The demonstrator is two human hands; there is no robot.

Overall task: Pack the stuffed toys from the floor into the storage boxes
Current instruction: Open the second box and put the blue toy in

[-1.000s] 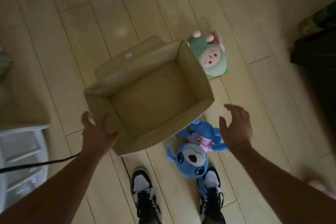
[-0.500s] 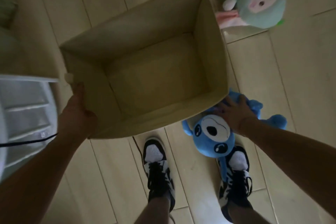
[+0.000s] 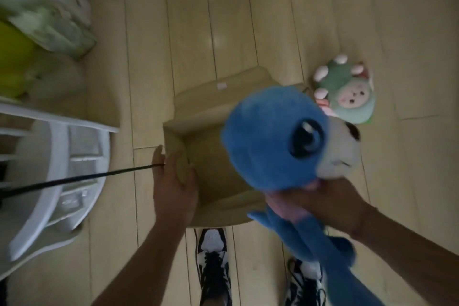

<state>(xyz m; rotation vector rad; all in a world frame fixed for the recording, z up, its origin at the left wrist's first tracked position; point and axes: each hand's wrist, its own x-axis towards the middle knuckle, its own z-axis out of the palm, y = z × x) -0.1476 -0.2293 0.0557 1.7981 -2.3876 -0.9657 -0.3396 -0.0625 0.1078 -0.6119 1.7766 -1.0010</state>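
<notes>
I'm at the loading step: my right hand (image 3: pixel 320 202) grips the blue stuffed toy (image 3: pixel 278 141) by its body, holding it up above the open storage box (image 3: pixel 178 131). My left hand (image 3: pixel 173 181) lies flat against the box's near-left corner, fingers relaxed. The toy's long axis runs from the head, up and away from me, down to legs dangling toward my shoes (image 3: pixel 213 263); its face looks right. Next I should lower it head-first inside. The green stuffed toy (image 3: pixel 347 94) waits on the floor (image 3: pixel 149 32) beside the box.

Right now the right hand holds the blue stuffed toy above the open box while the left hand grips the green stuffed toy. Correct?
Not quite. The head view shows the left hand at the box wall; the green stuffed toy lies untouched on the floor. The right hand does hold the blue stuffed toy.
</notes>
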